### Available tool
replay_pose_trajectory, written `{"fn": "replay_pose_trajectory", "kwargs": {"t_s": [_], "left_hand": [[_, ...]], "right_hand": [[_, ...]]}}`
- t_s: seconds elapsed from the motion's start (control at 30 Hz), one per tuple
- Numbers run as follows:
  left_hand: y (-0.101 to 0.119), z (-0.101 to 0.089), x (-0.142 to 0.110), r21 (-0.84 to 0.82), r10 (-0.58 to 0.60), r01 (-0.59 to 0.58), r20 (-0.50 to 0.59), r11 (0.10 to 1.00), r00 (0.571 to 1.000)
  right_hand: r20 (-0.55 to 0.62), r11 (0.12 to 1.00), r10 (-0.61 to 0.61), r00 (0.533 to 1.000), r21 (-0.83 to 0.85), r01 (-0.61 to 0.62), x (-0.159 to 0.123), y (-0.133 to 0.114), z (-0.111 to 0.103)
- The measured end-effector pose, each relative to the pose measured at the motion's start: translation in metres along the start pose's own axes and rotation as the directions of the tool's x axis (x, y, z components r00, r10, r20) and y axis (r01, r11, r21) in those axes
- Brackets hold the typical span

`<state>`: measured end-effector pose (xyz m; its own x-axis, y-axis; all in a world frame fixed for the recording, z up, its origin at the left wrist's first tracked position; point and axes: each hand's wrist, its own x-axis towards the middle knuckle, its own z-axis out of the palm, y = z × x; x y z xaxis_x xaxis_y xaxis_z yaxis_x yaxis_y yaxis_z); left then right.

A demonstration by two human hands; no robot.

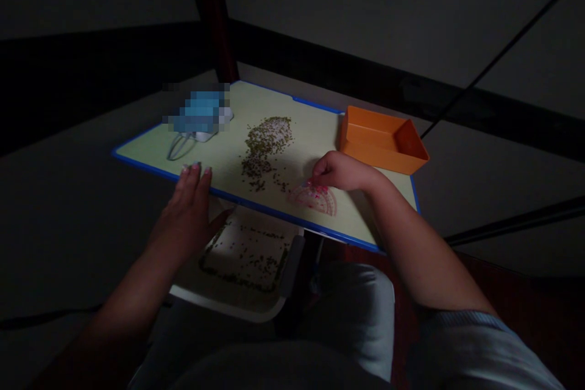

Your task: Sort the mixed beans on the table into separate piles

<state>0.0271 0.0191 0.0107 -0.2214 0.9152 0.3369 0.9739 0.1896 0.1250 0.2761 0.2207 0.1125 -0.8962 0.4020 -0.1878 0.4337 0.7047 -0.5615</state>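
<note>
My right hand (337, 170) is bent over the pale yellow board, its fingertips pinched together above a pinkish half-round protractor (315, 200). Small bright pink bits (315, 189) lie at the protractor's upper side, just under those fingertips. Whatever the pinch holds is too small to make out. Farther left, a loose heap of small greenish-brown grains (269, 136) spreads over the board, thinning towards its near edge. My left hand (189, 201) rests with fingers stretched out at the board's blue front edge and holds nothing.
An orange open box (375, 131) stands at the board's (315, 128) right rear corner. Back left lies a blurred-out blue and white object (203, 113) with a grey loop (180, 145). Below the front edge, a white tub (260, 315) has scattered dark grains inside.
</note>
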Motion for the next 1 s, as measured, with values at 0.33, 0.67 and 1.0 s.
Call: {"fn": "replay_pose_trajectory", "kwargs": {"t_s": [0.33,0.67,1.0], "left_hand": [[0.0,0.0,0.001,0.0,-0.002,0.002,0.004,1.0,1.0],[-0.004,0.003,-0.001,0.014,0.028,-0.028,-0.027,1.0,0.999],[-0.006,0.007,-0.001,0.017,0.026,-0.025,-0.031,1.0,0.999]], "right_hand": [[-0.047,0.992,0.081,0.996,-0.089,-0.085,0.004,0.006,0.003],[-0.139,0.993,0.028,0.99,0.118,-0.012,-0.002,0.035,-0.015],[-0.125,0.997,0.043,0.991,0.065,-0.036,-0.003,0.039,-0.017]]}}
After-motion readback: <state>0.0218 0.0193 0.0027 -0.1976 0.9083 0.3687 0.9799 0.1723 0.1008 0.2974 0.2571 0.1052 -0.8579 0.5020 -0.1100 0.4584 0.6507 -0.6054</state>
